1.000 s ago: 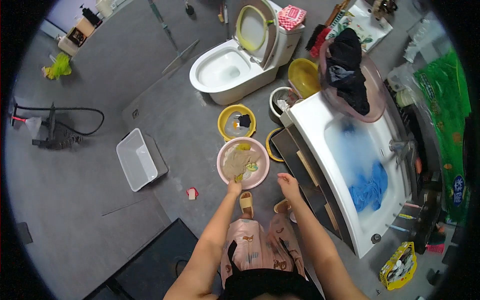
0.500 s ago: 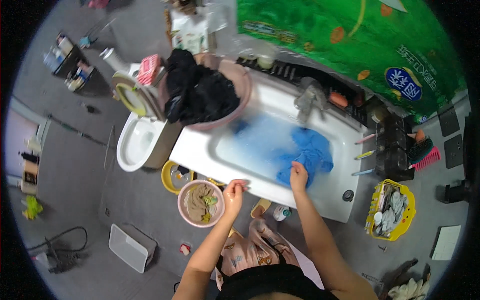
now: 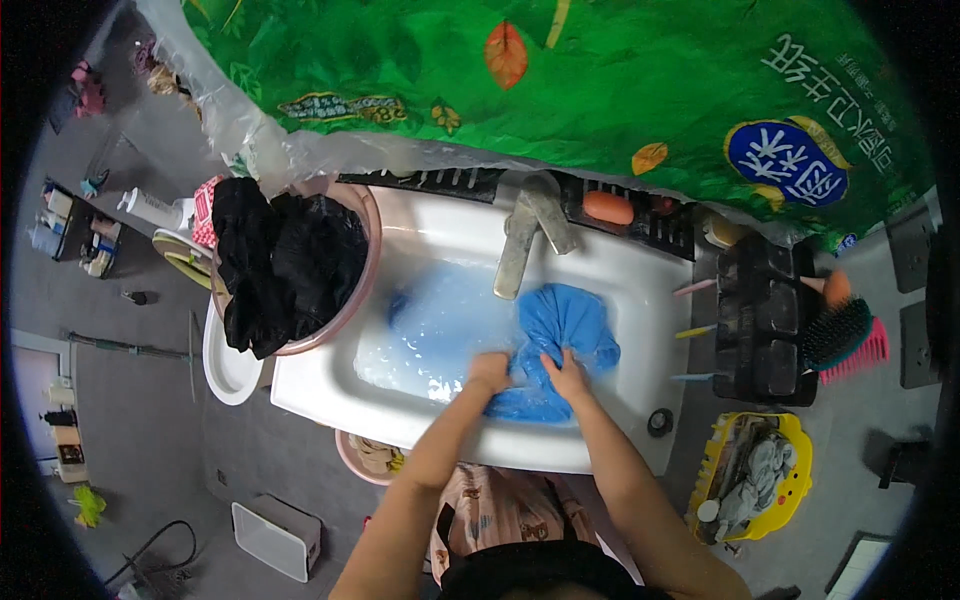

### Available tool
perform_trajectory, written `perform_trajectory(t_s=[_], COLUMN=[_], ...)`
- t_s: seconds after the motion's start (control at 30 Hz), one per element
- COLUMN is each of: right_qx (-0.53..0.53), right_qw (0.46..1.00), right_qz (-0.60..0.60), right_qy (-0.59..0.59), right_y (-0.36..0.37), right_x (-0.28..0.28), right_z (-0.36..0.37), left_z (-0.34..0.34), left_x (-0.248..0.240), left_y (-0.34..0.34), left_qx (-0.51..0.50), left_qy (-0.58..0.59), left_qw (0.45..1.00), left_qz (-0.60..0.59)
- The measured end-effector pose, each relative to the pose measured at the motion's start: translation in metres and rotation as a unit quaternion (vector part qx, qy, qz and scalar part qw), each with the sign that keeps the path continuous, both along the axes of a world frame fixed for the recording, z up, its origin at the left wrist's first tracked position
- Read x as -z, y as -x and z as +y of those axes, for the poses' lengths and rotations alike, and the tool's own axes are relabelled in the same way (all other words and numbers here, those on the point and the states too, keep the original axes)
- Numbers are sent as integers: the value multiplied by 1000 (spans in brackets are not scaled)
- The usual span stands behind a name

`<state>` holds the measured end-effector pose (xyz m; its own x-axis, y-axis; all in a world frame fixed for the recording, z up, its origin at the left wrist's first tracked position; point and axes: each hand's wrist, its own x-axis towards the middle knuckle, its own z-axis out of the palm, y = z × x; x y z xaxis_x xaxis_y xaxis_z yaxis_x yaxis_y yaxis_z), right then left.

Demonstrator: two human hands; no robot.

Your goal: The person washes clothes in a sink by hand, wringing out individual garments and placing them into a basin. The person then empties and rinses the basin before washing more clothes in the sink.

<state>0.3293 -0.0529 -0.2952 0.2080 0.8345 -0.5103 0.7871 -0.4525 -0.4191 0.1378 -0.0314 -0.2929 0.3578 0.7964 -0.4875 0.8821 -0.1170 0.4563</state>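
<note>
A wet blue cloth point(image 3: 565, 325) lies bunched in cloudy, bluish water in the white sink basin point(image 3: 330, 400); its exact kind of garment cannot be made out. My right hand point(image 3: 567, 376) pinches the cloth near its middle, drawing folds together. My left hand point(image 3: 489, 372) is closed at the cloth's left edge, at the water, its fingertips partly hidden. Beyond both hands stands a metal faucet point(image 3: 522, 235). A darker blue patch point(image 3: 400, 302) shows under the water on the left.
A pink tub point(image 3: 372, 230) heaped with black clothes point(image 3: 290, 260) rests on the basin's left end. An orange soap bar point(image 3: 607, 208) lies on the back ledge. Right are a black holder point(image 3: 770, 320) with brushes and a yellow basket point(image 3: 800, 440). A large green package point(image 3: 420, 60) hangs over the back.
My left hand has moved from outside the basin's front edge into it, onto the blue cloth. My right hand keeps its hold. The view has shifted closer over the basin.
</note>
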Motion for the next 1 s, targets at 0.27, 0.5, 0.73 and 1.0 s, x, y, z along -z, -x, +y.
perform_trajectory(t_s=[0.27,0.5,0.73,1.0], right_qx=[126,-26,-72,-67], right_qw=[971,955,994,988], right_qz=[187,-109,-71,-89], right_qy=[78,-276,-49,-108], right_y=[-34,4,77,25], right_x=[7,-19,-42,-10], right_z=[-29,-4,26,-55], left_z=[-18,-22,16,63], left_x=[-39,-90,-108,1], left_y=[112,153,131,73], left_qx=[-206,-295,-89,-18], left_qy=[92,165,23,-277], left_qw=[956,922,991,953], left_qz=[-187,-188,103,121])
